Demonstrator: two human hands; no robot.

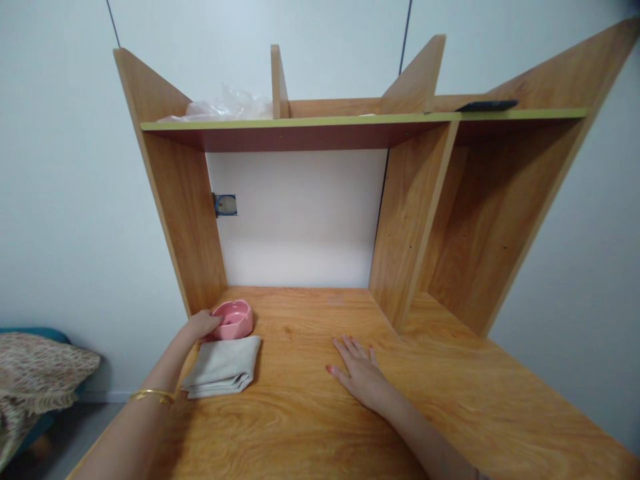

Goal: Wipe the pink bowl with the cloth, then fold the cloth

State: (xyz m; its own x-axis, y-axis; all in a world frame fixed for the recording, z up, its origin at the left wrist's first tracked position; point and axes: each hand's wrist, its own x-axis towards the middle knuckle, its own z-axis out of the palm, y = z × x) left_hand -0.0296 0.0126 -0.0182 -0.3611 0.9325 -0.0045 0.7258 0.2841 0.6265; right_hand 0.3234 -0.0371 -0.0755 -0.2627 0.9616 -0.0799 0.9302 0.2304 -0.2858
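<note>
My left hand (203, 324) grips the left rim of a pink ashtray (241, 328), a glossy angular dish standing upright at the back left of the wooden desk. Some of that hand's fingers are hidden behind or inside the rim. Just in front of the dish lies a folded pale grey cloth (223, 367), close below my left wrist. My right hand (364, 377) rests palm down on the desktop (295, 413), fingers spread, holding nothing.
A wooden shelf unit (410, 220) rises along the desk's back. Its top shelf carries a clear plastic bag (227, 105) and a dark flat object (487, 105). An uncovered wall box (226, 205) shows at the back left. A patterned fabric (40, 367) drapes beyond the left side.
</note>
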